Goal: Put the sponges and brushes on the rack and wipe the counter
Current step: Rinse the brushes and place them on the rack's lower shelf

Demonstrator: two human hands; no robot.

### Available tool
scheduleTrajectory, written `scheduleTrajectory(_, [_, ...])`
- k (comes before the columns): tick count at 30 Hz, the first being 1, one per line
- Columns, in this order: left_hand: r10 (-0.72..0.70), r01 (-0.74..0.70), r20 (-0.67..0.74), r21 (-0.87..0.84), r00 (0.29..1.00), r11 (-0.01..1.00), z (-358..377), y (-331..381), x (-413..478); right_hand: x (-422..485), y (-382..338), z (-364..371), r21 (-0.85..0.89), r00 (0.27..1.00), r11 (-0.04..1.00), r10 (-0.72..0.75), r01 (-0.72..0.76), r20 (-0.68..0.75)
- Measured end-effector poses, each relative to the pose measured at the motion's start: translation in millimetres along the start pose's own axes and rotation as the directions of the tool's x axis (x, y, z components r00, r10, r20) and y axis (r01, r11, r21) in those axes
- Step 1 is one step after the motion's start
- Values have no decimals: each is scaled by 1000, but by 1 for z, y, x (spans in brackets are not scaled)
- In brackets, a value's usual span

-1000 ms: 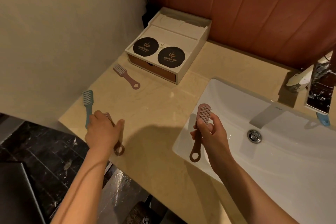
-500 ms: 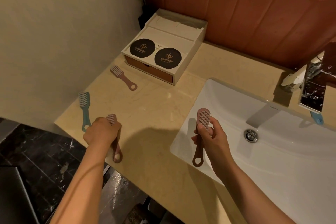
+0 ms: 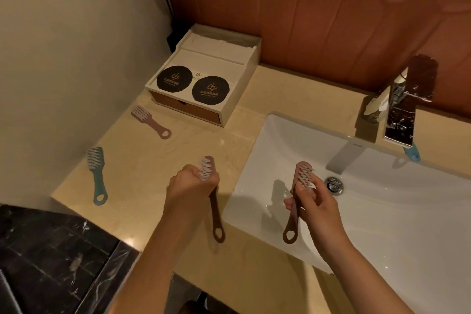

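My left hand grips a dark brown brush by its neck, bristles up, above the beige counter. My right hand holds a second brown brush over the left part of the white sink. A teal brush lies near the counter's left edge. A pink brush lies in front of the white box. A blue handle pokes out from under the faucet. No rack or sponge is in view.
A white amenity box with two black round labels stands at the back left by the wall. The chrome faucet rises behind the sink. Dark marble floor drops off beyond the counter's left edge.
My left hand has lifted the brown brush off the counter's edge and carried it right, toward the sink. The right hand still holds its brush over the basin.
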State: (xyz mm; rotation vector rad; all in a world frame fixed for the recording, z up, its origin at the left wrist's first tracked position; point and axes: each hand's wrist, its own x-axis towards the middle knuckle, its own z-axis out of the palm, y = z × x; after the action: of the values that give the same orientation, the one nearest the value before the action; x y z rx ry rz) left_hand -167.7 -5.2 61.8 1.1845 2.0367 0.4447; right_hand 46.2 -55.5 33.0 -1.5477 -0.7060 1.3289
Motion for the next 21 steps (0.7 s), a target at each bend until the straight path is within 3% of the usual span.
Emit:
scheduleTrajectory(4, [71,-27,111,-355,991,935,21,23,-6,-5,-1,-31,-12,996,1000,-20,19,-90])
scheduleTrajectory(8, [198,-47,222,-544,955,838,45,46,-25,-12,6,-68,-79,984,997,-41,28,-171])
scheduleTrajectory(16, [236,83,484,-550,843,831,112,74,-71,-32,7,-157,-32,951,999,16,-27,-309])
scheduleTrajectory(21, [249,92,580,-494,775,865,146,84,-94,-56,3,-209,-104,910,995,-39,-4,-413])
